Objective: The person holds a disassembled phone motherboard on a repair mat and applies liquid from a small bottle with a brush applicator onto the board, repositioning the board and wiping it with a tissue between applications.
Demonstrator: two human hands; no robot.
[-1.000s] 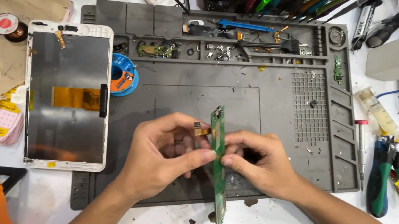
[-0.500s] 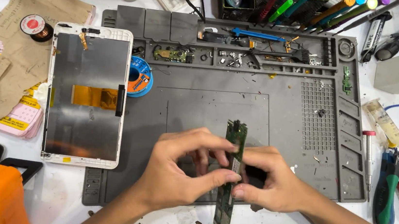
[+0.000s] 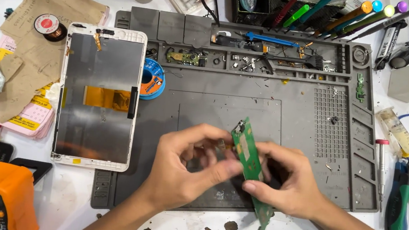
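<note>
1. A grey silicone repair mat (image 3: 266, 93) with ribbed trays lies on the white surface (image 3: 71, 202).
2. A white-framed tablet screen (image 3: 97, 94), face down with an orange ribbon cable, rests on the mat's left edge.
3. The right hand (image 3: 285, 180) pinches a long narrow green circuit board (image 3: 250, 159), held on edge above the mat.
4. The left hand (image 3: 184, 165) closes its fingertips on the board's upper part.
5. A blue solder-wick reel (image 3: 152, 79) sits beside the screen.

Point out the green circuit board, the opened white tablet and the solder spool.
green circuit board (image 3: 249, 160): head view, on its upper half, above the fingers.
opened white tablet (image 3: 97, 100): head view, on the grey metal back panel.
solder spool (image 3: 152, 79): head view, on its blue rim.
</note>
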